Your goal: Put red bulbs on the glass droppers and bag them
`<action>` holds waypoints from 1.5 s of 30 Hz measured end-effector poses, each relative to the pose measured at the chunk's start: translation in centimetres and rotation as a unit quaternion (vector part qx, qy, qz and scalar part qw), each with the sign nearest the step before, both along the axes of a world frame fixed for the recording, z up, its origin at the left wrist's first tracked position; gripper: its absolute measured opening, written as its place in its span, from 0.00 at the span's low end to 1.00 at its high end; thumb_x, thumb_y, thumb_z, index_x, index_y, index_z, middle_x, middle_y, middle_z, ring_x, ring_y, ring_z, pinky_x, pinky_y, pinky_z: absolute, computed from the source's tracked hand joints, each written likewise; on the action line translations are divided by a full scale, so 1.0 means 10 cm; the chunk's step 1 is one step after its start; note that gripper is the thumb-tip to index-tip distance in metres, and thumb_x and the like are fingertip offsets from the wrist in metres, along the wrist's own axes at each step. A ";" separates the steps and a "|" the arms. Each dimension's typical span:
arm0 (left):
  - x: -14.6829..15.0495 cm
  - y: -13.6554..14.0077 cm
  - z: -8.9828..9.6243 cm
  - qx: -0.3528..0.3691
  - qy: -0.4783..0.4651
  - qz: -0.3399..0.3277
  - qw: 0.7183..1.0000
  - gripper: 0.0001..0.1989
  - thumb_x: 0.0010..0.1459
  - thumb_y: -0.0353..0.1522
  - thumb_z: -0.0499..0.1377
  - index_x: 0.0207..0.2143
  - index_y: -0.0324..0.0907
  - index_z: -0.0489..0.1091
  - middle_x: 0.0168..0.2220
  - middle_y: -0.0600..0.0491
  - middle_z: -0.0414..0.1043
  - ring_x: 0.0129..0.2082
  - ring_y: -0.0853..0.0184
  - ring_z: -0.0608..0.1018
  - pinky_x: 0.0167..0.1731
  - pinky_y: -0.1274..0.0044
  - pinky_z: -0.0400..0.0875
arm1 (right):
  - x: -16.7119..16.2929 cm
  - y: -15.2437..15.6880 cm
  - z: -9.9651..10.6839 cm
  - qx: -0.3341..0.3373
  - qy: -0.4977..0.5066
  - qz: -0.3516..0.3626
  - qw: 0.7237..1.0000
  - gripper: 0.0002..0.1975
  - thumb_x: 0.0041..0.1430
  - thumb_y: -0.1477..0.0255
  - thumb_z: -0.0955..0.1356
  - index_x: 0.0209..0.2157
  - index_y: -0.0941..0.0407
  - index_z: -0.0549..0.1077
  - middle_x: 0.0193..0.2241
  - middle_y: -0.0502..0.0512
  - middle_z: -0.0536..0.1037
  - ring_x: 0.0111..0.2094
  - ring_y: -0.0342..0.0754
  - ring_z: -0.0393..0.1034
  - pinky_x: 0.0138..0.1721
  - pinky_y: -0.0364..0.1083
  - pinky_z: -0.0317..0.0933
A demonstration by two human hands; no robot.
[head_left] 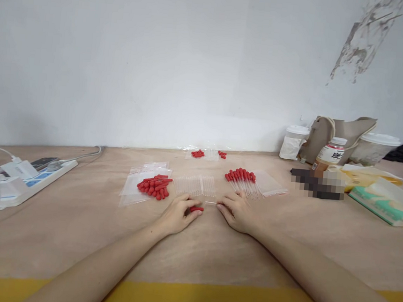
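Observation:
Between the thumb and fingers of my left hand (179,214) is a red rubber dropper bulb (197,209), its narrow end pointing right. My right hand (236,213) pinches a thin clear dropper tube (211,203), which points left toward the bulb; the two are apart. Beyond my hands lies a row of clear tubes (194,185). To the left, a heap of red bulbs (154,186) rests on clear plastic bags (127,192). Past my right hand lie several droppers with red bulbs fitted (240,175), fanned side by side.
Clear bags (274,185) lie right of the fitted droppers. More red bulbs (197,154) and clear tubes sit near the wall. At left is a power strip (40,181) with plugs. A bottle (329,156), lidded cups (294,142), a bag (344,130) and a tissue pack (387,203) stand right.

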State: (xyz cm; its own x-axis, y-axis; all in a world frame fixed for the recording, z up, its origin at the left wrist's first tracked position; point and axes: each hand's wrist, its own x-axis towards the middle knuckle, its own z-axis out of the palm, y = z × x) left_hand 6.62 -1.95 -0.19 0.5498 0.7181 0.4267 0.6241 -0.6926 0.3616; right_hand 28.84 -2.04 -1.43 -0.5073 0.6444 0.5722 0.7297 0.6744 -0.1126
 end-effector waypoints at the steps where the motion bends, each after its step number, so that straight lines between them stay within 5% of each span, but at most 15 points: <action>1: 0.02 0.00 0.00 -0.003 -0.001 -0.002 1.000 0.10 0.56 0.34 0.54 0.38 0.43 0.72 0.32 0.52 0.68 0.32 0.67 0.70 0.33 0.76 0.64 | -0.01 0.00 0.00 0.000 -0.003 0.001 1.000 0.10 0.59 0.72 0.58 0.32 0.56 0.70 0.29 0.52 0.73 0.34 0.43 0.65 0.41 0.47 0.48; 10: 0.02 0.04 0.00 0.031 -0.036 0.019 0.999 0.07 0.58 0.33 0.53 0.33 0.42 0.69 0.31 0.53 0.70 0.34 0.66 0.71 0.36 0.75 0.63 | -0.04 -0.01 0.00 0.027 0.014 0.024 0.999 0.11 0.60 0.72 0.58 0.32 0.56 0.71 0.28 0.52 0.74 0.32 0.43 0.65 0.41 0.48 0.47; 22: 0.02 -0.01 0.00 -0.044 -0.091 -0.020 0.995 0.07 0.59 0.32 0.50 0.36 0.42 0.66 0.33 0.54 0.71 0.34 0.67 0.73 0.36 0.77 0.66 | -0.03 -0.03 0.02 0.004 0.026 0.031 0.999 0.13 0.60 0.71 0.58 0.32 0.55 0.72 0.28 0.51 0.75 0.31 0.42 0.66 0.42 0.47 0.48; 29: 0.02 -0.04 0.03 -0.059 -0.031 -0.035 0.997 0.10 0.60 0.33 0.49 0.34 0.42 0.70 0.31 0.54 0.72 0.33 0.68 0.73 0.34 0.79 0.65 | -0.01 0.01 0.02 -0.010 0.028 0.053 0.998 0.11 0.59 0.71 0.60 0.33 0.53 0.73 0.28 0.49 0.75 0.29 0.40 0.66 0.42 0.47 0.46; 40: 0.02 -0.05 0.01 0.006 0.009 -0.013 1.000 0.11 0.60 0.36 0.50 0.32 0.40 0.68 0.27 0.53 0.69 0.27 0.68 0.71 0.29 0.78 0.62 | -0.10 -0.05 -0.01 0.046 0.005 0.009 0.999 0.11 0.57 0.74 0.60 0.28 0.55 0.73 0.23 0.49 0.73 0.25 0.40 0.60 0.37 0.47 0.42; 45: 0.02 -0.08 0.04 0.059 0.041 -0.051 0.996 0.10 0.59 0.34 0.49 0.31 0.41 0.67 0.28 0.52 0.71 0.30 0.67 0.71 0.37 0.73 0.61 | -0.13 -0.10 0.00 0.044 0.006 0.036 0.998 0.12 0.58 0.73 0.59 0.28 0.55 0.73 0.22 0.49 0.72 0.25 0.40 0.60 0.36 0.47 0.42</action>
State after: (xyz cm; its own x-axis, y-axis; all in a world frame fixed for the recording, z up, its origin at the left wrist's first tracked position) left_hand 6.82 -2.72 0.17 0.6542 0.6036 0.4556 0.5723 -0.7890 0.2235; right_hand 27.51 -3.00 -1.42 -0.5425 0.5537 0.6318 0.6782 0.7325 -0.0597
